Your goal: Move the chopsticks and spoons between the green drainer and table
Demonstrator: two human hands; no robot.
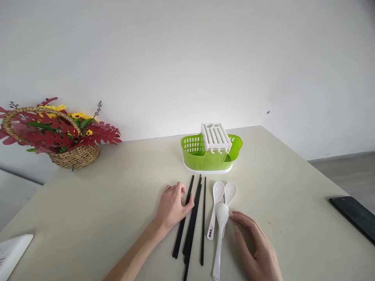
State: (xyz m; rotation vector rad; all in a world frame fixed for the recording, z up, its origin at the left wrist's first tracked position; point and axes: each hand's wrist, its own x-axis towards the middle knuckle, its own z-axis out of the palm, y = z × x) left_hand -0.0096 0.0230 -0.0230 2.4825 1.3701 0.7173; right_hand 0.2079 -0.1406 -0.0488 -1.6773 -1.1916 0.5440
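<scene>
My left hand (172, 206) rests at the left of several black chopsticks (192, 222). Its fingers are curled, with the thumb apart from them and reaching over the chopsticks; no grip on them shows. To the right lie two white soup spoons (218, 191), partly overlapped by a longer white spoon (222, 214) with its bowl face down. My right hand (258, 248) is beside these spoons, thumb and fingers apart, fingertips close to the longer spoon's bowl; I cannot tell whether they touch. Behind them stands a green utensil basket (199, 160) with a white slotted rack (216, 138) across its top.
A wicker basket (74, 157) of red and yellow artificial flowers stands at the table's back left. A black phone (354, 216) lies by the right edge. Part of a white object (14, 251) shows at the lower left. The table (125, 183) meets a white wall behind.
</scene>
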